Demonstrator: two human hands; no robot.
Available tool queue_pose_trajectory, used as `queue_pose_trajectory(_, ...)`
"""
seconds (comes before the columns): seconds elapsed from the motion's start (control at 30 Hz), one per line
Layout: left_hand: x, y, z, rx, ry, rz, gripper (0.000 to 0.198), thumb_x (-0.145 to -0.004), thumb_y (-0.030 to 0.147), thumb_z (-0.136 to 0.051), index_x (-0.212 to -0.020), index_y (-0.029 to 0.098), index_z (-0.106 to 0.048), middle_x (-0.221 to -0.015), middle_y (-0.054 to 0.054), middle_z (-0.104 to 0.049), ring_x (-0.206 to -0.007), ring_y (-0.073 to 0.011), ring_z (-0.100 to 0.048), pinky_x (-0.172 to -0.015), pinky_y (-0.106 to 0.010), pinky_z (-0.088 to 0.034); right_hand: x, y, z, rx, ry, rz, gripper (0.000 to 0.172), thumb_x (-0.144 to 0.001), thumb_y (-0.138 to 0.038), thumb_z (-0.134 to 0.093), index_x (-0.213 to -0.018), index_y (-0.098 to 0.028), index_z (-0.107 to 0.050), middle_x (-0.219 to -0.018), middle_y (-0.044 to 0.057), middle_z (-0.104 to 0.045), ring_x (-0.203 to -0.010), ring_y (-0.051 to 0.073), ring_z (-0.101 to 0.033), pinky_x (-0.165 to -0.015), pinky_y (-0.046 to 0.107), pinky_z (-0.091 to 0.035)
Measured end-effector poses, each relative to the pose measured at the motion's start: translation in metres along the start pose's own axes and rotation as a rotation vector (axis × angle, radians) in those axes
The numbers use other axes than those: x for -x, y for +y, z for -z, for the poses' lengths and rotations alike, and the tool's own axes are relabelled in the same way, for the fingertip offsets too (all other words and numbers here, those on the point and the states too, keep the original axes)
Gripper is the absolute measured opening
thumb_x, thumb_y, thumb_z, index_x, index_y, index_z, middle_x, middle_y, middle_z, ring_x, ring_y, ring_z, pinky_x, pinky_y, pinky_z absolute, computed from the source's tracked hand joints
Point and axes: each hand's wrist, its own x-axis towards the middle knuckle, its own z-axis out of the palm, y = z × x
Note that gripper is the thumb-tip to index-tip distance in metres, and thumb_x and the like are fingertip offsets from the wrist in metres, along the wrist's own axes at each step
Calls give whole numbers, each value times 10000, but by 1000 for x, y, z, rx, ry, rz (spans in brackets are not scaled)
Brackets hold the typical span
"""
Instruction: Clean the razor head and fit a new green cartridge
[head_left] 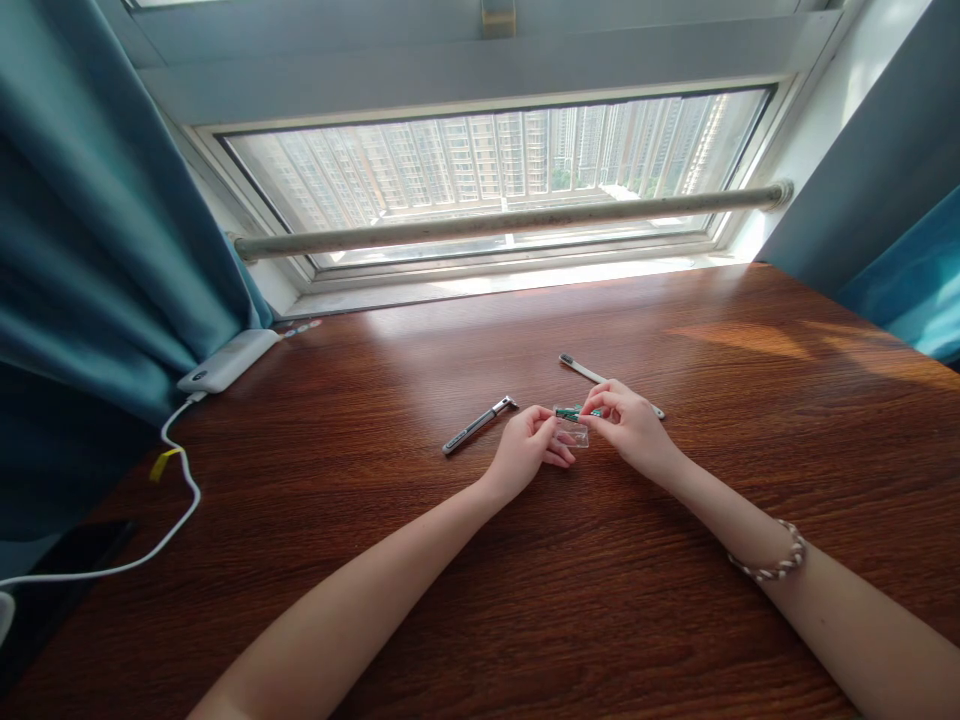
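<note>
My left hand (527, 447) and my right hand (631, 425) meet at the middle of a wooden table (525, 600). Both pinch a small clear plastic case (573, 430) with a green piece (568, 412) at its top. The left fingers grip its left end, the right fingers its right end. A grey razor handle (478, 424) lies just left of my left hand. A toothbrush (586, 372) lies behind my right hand, partly hidden by it. A beaded bracelet (776, 563) is on my right wrist.
A white power bank (229, 360) sits at the table's back left corner with a white cable (176, 470) trailing to the left edge. A dark phone (67, 560) lies at the left. Teal curtains (97, 250) hang on both sides of the window.
</note>
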Motion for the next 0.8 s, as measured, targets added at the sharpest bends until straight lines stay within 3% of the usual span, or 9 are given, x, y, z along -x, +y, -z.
queue_pose_trajectory(0.23, 0, -1, -1, -12, -11, -2, 164, -801, 280, -489, -846, 123, -469, -674, -70, -640, -491, -126, -598, -483, -248, -493, 0, 3, -2, 52, -65, 34, 70, -734, -220, -595, -678, -186, -618, -806, 18, -543, -743, 146, -518, -652, 270, -407)
queue_pose_trajectory(0.57, 0, -2, -1, -16, -32, -16, 208, -792, 317, -505, -862, 123, -481, -687, -72, -645, -513, -130, -611, -488, -233, -493, 4, -2, -6, 101, 5, -14, 75, -735, -226, -591, -680, -195, -632, -807, 26, -538, -795, 169, -529, -716, 306, -415)
queue_pose_trajectory(0.8, -1, -4, -1, -4, -44, -24, 216, -787, 322, -510, -862, 123, -472, -684, -68, -646, -505, -131, -609, -492, -240, -491, 5, 2, -10, 108, 117, -136, 194, -665, -309, -661, -748, -179, -543, -728, 0, -484, -562, 118, -470, -566, 271, -418)
